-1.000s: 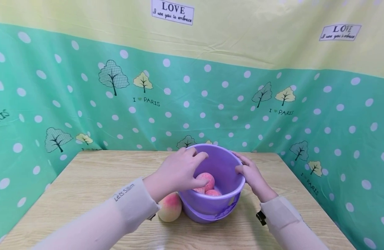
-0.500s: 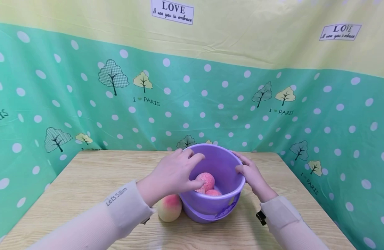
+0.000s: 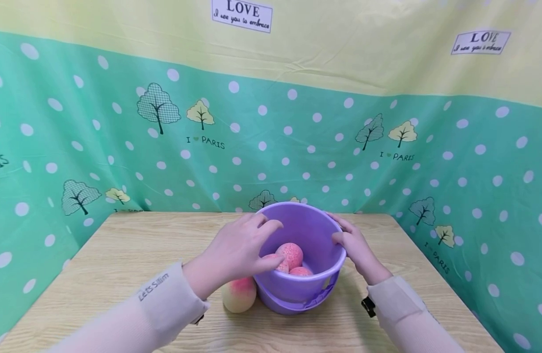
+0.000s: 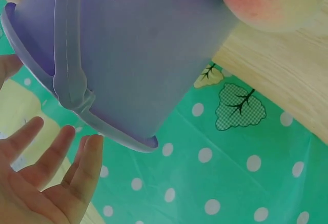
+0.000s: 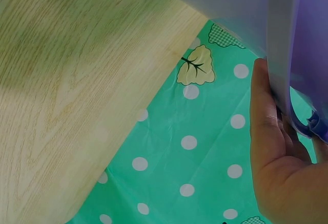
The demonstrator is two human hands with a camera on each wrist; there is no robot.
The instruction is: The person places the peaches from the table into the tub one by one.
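A purple bucket (image 3: 288, 293) stands on the table, its mouth tipped toward me. Inside lie several round pink speckled peach-like fruits (image 3: 290, 255). My right hand (image 3: 358, 249) grips the right side of the rim, thumb over the inner edge and fingers outside. At the left rim hovers my left hand (image 3: 231, 247), fingers spread and loosely bent, nothing held; in the left wrist view its fingertips (image 4: 93, 143) are right at the rim. A cream peach (image 3: 239, 298) with a pink blush sits against the bucket's left side, partly hidden by my left hand and wrist.
The wooden table (image 3: 134, 255) ends at a back edge just behind the bucket. A green and yellow curtain (image 3: 262, 127) with dots and printed trees hangs behind and along both sides. The bucket's handle (image 3: 321, 296) hangs down on its front.
My left hand has drifted left and a little toward me, off the bucket's mouth, uncovering more of the fruit inside. The right hand and the bucket have stayed in place.
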